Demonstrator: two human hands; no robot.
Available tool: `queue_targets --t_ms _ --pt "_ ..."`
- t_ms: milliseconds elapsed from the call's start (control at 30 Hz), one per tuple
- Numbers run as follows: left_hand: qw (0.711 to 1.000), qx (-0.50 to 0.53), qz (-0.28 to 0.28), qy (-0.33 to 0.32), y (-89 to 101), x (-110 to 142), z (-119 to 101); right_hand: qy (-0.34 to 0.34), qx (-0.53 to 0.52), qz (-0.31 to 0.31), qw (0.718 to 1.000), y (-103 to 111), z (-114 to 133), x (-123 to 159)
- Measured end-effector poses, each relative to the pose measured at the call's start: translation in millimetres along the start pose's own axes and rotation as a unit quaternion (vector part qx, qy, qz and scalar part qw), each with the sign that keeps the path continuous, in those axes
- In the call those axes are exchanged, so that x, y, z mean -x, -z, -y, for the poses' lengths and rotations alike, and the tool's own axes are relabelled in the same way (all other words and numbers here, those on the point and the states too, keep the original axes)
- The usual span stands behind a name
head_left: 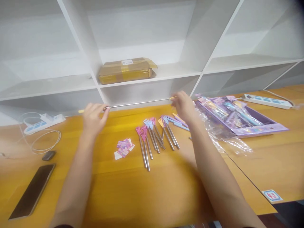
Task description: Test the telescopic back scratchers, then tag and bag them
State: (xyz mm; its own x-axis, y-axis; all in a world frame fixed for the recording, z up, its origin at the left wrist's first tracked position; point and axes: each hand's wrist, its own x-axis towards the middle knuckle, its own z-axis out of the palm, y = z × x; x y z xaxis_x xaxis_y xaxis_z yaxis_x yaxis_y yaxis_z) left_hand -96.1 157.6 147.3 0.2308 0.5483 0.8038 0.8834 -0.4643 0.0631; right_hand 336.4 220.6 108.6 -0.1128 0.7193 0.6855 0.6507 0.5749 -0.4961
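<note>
My left hand (93, 116) and my right hand (182, 106) each pinch one end of a long thin metal rod (139, 103), a telescopic back scratcher pulled out to full length, held level above the orange table (147, 193). A yellow tip shows past my left fingers. Below the rod lie several collapsed back scratchers (155, 136) with pink, blue and orange claw heads and metal shafts. A small pile of pink cards (124, 147) rests left of them.
A purple box in clear plastic wrap (239, 118) lies to the right. Behind it is a white power strip (267, 101). Another power strip with cable (44, 122), a small dark object (48, 155) and a phone (33, 190) lie left. White shelves hold a brown parcel (127, 70).
</note>
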Motion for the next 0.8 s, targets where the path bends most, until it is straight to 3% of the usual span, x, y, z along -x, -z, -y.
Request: queue_targets --t_ms 133,300,433,533,633,800 --pt "1.0 0.014 -0.001 0.026 -20.4 3.8 -28.8 0.012 -0.005 -0.004 1.0 -34.1 42.9 3.2" --pt "0.998 0.022 -0.007 0.055 -28.6 8.2 -50.6 0.026 0.001 -0.022 0.999 -44.7 68.4 8.0" --pt "0.997 0.037 0.007 0.064 -38.6 16.4 -81.6 0.028 0.008 0.044 0.999 -64.0 102.5 23.7" --pt "0.997 0.047 0.036 0.059 -47.1 24.4 -96.9 -0.009 0.027 0.102 0.994 -88.1 125.0 40.2" --pt "0.995 0.044 0.074 0.048 -54.5 28.5 -94.9 -0.034 0.032 0.123 0.991 -104.1 125.6 47.9" --pt "0.975 0.043 0.204 0.075 -62.3 29.3 -78.9 -0.005 0.002 0.17 0.985 -101.4 90.2 37.5"
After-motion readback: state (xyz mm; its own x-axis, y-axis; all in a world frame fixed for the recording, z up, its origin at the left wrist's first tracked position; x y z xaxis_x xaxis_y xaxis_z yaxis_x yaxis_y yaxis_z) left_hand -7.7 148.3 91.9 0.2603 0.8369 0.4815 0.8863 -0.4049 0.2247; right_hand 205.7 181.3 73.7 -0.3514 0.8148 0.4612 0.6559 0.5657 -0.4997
